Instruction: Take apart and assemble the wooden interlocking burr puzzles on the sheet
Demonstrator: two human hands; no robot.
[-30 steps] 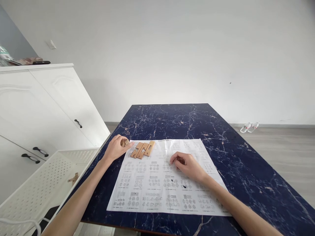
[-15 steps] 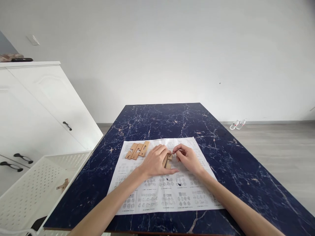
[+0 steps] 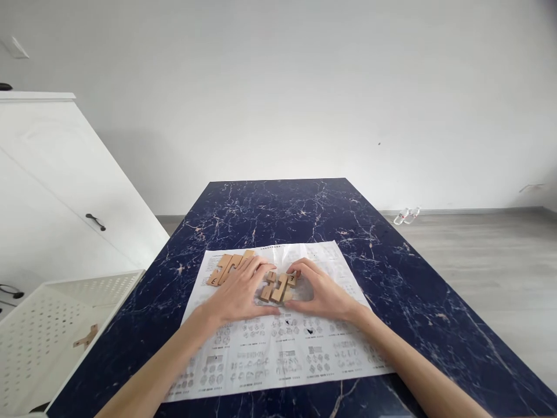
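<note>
Several notched wooden puzzle pieces (image 3: 279,289), some with handwritten numbers, lie side by side on a printed paper sheet (image 3: 278,348) between my hands. My right hand (image 3: 324,293) curves around the right end of this row. Its fingertips touch the top of the rightmost numbered puzzle piece (image 3: 292,280) and its thumb lies at the lower end. My left hand (image 3: 239,293) is to the left of the row, fingers and thumb spread apart. Beyond it, a second group of numbered wooden pieces (image 3: 224,269) is partly hidden by the left hand.
The sheet lies on a dark blue marbled table (image 3: 278,215). A white perforated bin (image 3: 52,325) stands left of the table with a wooden piece (image 3: 89,337) in it. A white cabinet (image 3: 56,191) is behind the bin. Clear plastic bottles (image 3: 407,216) stand on the floor at right.
My left hand has moved left off the row of pieces, leaving it in plain sight. My right hand has come in around the row's right end. The view has shifted slightly.
</note>
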